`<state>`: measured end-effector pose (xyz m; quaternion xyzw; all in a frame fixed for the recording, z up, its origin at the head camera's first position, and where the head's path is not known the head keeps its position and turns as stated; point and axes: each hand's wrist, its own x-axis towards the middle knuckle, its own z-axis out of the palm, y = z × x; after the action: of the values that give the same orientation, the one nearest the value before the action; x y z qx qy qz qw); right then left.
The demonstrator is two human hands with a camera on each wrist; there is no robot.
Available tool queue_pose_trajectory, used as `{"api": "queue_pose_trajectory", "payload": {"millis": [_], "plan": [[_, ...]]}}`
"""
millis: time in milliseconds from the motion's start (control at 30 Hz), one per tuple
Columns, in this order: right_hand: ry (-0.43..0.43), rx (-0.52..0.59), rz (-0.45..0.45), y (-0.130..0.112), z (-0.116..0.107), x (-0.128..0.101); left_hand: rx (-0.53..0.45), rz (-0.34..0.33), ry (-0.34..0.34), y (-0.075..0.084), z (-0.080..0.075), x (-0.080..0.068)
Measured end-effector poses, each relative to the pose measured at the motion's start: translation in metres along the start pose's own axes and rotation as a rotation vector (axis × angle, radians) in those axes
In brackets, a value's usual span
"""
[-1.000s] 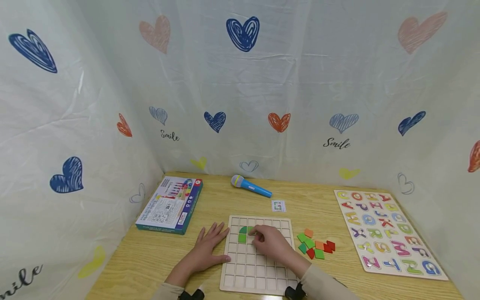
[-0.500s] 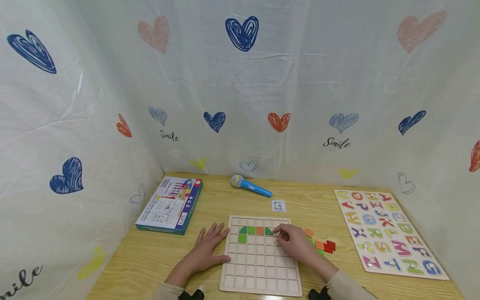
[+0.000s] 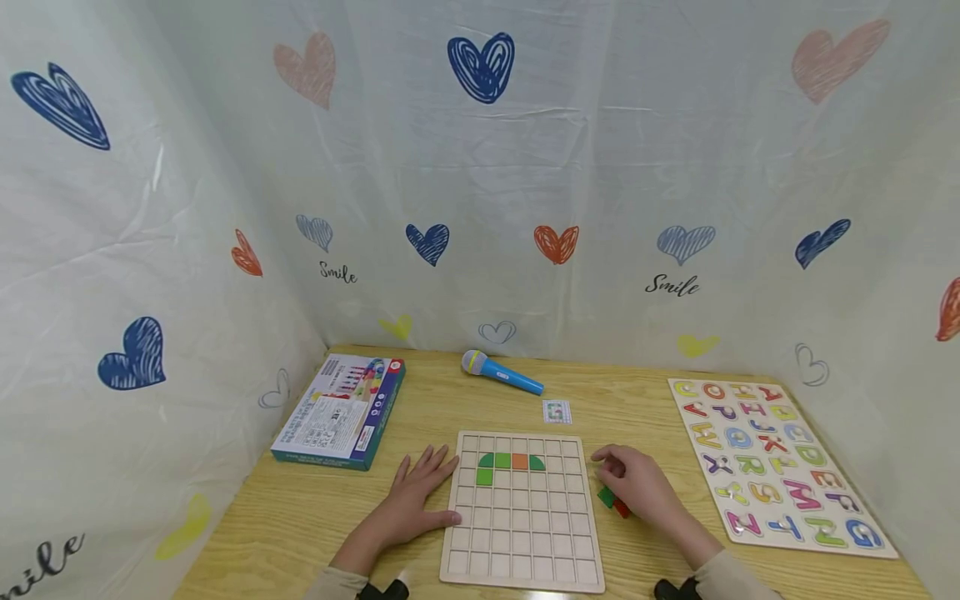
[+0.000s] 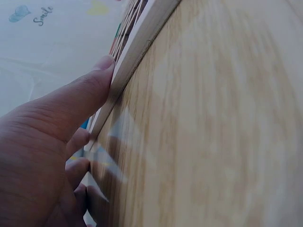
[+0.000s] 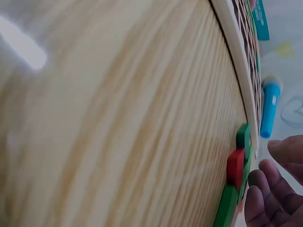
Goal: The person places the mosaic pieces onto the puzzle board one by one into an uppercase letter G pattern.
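Note:
A wooden grid board (image 3: 520,533) lies on the table. Near its top are a green square tile (image 3: 484,477), another green square (image 3: 502,461), an orange square (image 3: 520,461) and two dark green quarter-round tiles (image 3: 537,462). My left hand (image 3: 412,500) rests flat, fingers spread, its thumb touching the board's left edge. My right hand (image 3: 637,482) hovers over the loose tiles right of the board and hides most of them. A red tile (image 5: 235,168) and green tiles (image 5: 226,205) show beside its fingers in the right wrist view; thumb and fingers are apart, holding nothing visible.
A small pattern card (image 3: 557,412) and a blue toy microphone (image 3: 510,377) lie behind the board. To the left is a boxed game (image 3: 337,408); to the right, an alphabet puzzle board (image 3: 780,467). A heart-printed curtain (image 3: 480,167) surrounds the table.
My right hand has moved right, off the board and over the loose tiles. An orange square and a quarter-round tile now show in the upper row. My left hand has stayed put.

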<state>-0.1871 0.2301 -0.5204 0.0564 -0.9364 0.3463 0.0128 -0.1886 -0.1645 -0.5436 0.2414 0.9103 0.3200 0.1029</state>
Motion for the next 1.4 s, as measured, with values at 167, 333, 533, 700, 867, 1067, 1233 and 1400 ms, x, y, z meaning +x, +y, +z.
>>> {"api": "queue_pose_trajectory", "payload": {"millis": [167,333,533,700,867,1067,1233,1400], "plan": [[0.033,-0.046,-0.012,0.015,-0.009,0.0,0.0,0.003,0.003,-0.001,0.001,0.0],[0.024,-0.093,-0.016,0.024,-0.013,0.001,-0.003,0.002,0.001,0.0,0.0,0.0],[-0.01,-0.086,0.024,0.025,-0.017,0.004,-0.004,0.003,0.002,0.001,-0.001,-0.001],[-0.022,-0.083,0.035,0.024,-0.018,0.004,-0.009,0.001,-0.001,0.001,0.0,0.0],[-0.014,-0.079,0.02,0.024,-0.018,0.005,-0.007,0.0,0.0,-0.001,0.001,0.0],[0.0,-0.063,0.034,0.027,-0.017,0.004,-0.01,-0.004,-0.008,-0.001,0.0,0.001],[0.021,-0.004,0.028,0.022,-0.014,0.004,-0.01,-0.007,-0.012,-0.001,0.0,0.001],[-0.005,0.06,0.0,0.011,-0.007,0.006,-0.011,-0.008,-0.011,-0.001,0.0,0.001]]}}
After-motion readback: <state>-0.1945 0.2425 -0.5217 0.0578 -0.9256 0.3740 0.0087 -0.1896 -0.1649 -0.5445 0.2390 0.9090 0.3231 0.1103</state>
